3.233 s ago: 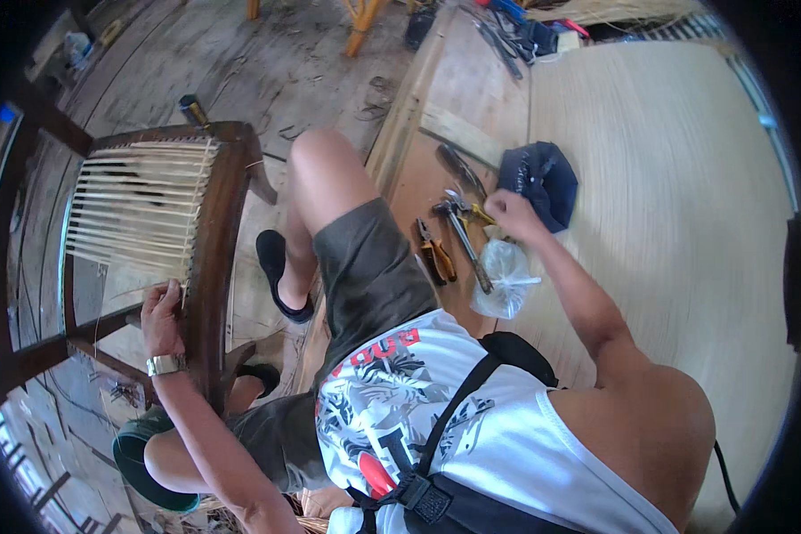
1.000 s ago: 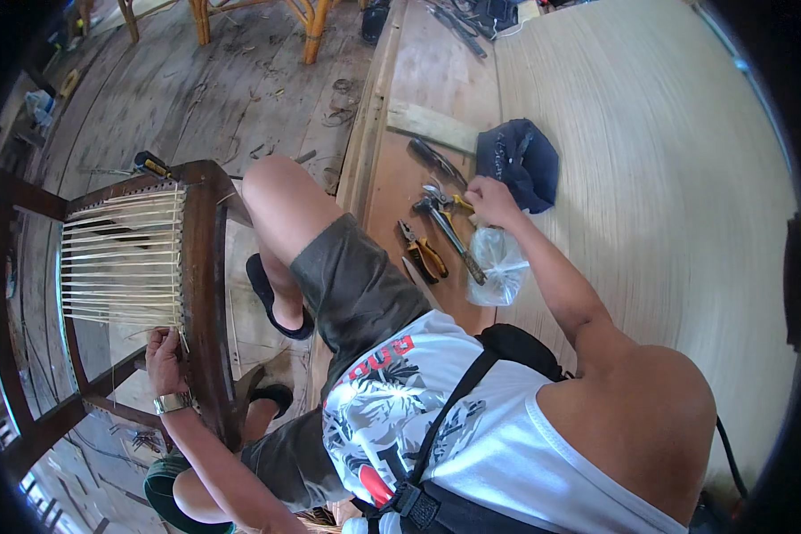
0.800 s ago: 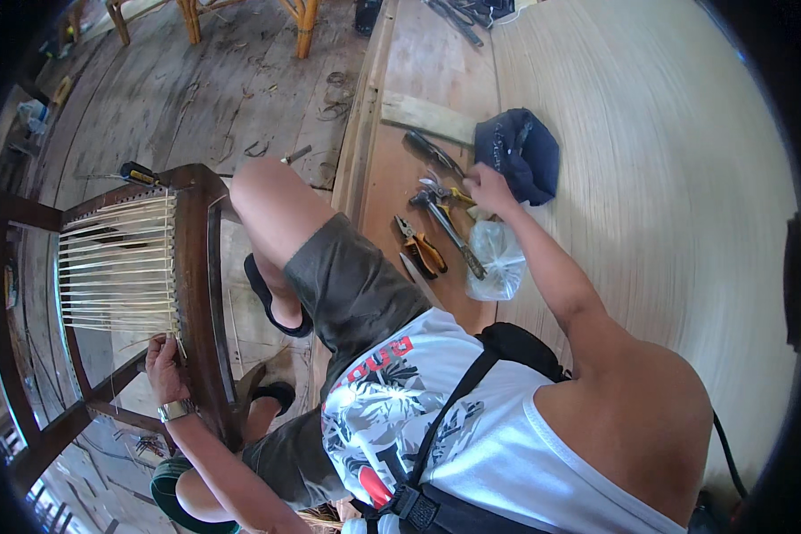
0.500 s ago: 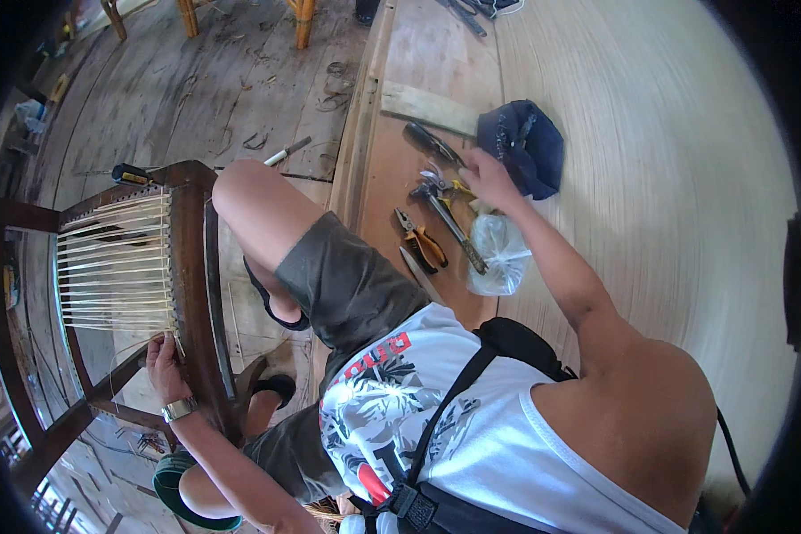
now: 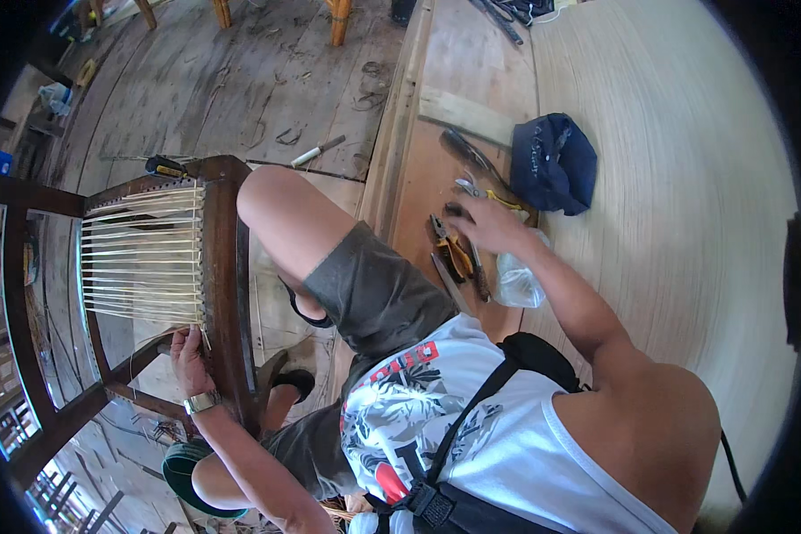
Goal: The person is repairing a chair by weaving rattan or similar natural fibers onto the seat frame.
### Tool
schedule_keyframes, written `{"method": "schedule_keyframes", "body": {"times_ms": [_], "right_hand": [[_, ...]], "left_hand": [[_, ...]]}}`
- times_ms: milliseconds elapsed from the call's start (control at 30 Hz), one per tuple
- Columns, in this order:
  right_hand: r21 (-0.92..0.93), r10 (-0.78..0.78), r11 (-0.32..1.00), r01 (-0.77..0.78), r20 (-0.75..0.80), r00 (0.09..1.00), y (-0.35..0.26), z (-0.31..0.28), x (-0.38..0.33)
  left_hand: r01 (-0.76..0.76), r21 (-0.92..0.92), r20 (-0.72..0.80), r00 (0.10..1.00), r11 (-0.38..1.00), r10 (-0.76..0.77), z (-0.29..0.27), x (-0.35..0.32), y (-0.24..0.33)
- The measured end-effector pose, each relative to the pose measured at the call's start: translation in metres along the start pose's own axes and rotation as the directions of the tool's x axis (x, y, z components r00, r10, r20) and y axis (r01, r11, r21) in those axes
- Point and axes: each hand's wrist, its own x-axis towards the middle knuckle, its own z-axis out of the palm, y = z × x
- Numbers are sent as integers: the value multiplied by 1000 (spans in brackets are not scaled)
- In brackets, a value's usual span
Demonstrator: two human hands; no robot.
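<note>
Left hand (image 5: pixel 187 360): fingers bunched at the inner edge of the dark brown wooden chair frame (image 5: pixel 227 258); whether they pinch a strand, I cannot tell.
Pale, slender cane strands (image 5: pixel 142 267): stretched across the seat opening, just beyond the left fingertips.
Right hand (image 5: pixel 494 224): half-curled over the dark-headed hammer (image 5: pixel 456 211); any hold is hidden.
Good handling: steady left fingers should limit slackening; careful right fingers should avoid the orange-and-black pliers (image 5: pixel 455 254).
</note>
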Motion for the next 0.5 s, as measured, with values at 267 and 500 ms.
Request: {"method": "schedule_keyframes", "body": {"times_ms": [267, 500], "right_hand": [[185, -371, 880, 438, -310, 875, -145, -58, 40], [395, -558, 670, 629, -291, 777, -262, -58, 142]], "left_hand": [[34, 142, -115, 993, 989, -18, 11, -10, 11], [-44, 62, -85, 995, 997, 49, 26, -16, 14]]}}
